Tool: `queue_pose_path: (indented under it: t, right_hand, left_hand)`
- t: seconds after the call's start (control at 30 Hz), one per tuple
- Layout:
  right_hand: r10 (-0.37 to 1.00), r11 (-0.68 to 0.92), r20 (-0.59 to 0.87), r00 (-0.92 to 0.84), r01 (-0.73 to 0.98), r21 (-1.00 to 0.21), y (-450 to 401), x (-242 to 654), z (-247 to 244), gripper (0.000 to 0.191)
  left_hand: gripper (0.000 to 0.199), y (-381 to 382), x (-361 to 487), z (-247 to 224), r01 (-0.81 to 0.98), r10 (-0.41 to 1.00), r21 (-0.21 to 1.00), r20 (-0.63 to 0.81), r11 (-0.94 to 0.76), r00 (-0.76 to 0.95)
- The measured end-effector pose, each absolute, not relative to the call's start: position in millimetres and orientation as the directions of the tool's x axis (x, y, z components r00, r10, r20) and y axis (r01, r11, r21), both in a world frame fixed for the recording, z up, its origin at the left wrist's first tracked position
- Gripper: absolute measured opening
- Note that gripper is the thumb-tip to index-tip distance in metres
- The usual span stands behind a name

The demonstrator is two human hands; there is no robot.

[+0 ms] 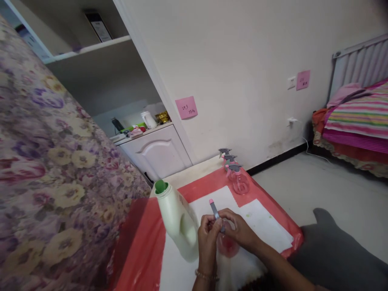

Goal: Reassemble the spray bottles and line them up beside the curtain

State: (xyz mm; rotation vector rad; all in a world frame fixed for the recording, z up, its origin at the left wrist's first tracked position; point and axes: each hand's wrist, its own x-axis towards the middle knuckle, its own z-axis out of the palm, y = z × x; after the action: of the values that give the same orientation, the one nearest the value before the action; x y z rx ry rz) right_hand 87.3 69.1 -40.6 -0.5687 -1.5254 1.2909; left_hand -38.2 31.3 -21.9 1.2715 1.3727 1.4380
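Note:
A grey spray head with a pink nozzle [214,209] sits over a clear round bottle [228,245] with a pinkish look, near the table's front. Around the base of this spray head, my left hand [209,232] closes its fingers. My right hand [238,230] is closed at the spray head's other side, by the bottle's neck. To the left stands a large pale green jug [178,222], open at the top, with a green spout [161,186] inside its mouth. White paper sheets [266,226] lie under the bottle and jug.
Several spray bottles [241,184] with grey and pink heads line the table's back right. A red cloth [139,242] covers most of the table. A floral curtain [60,182] hangs at left beside a cabinet [157,149]; a bed [357,121] is at far right.

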Motion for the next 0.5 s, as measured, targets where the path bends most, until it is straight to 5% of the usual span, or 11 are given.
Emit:
queue_pose_path:
  t: [0.17,0.37,0.5]
  right_hand:
    - [0.936,0.278,0.306,-0.176,-0.168,-0.946,66.9,81.1,-47.4,0.023]
    - [0.852,0.342,0.397,-0.342,-0.212,-0.916,67.6,87.8,-41.9,0.021]
    - [0.911,0.292,0.336,-0.24,-0.204,-0.935,67.3,84.3,-44.0,0.023]
  left_hand:
    - [0.027,29.7,-36.4,-19.4,0.082,0.963,0.988,0.144,-0.128,-0.226]
    - [0.027,28.5,-35.2,-17.7,0.081,0.963,0.988,0.144,-0.129,-0.227]
    - [0.026,27.5,-34.2,-16.3,0.075,0.964,0.989,0.137,-0.123,-0.226]
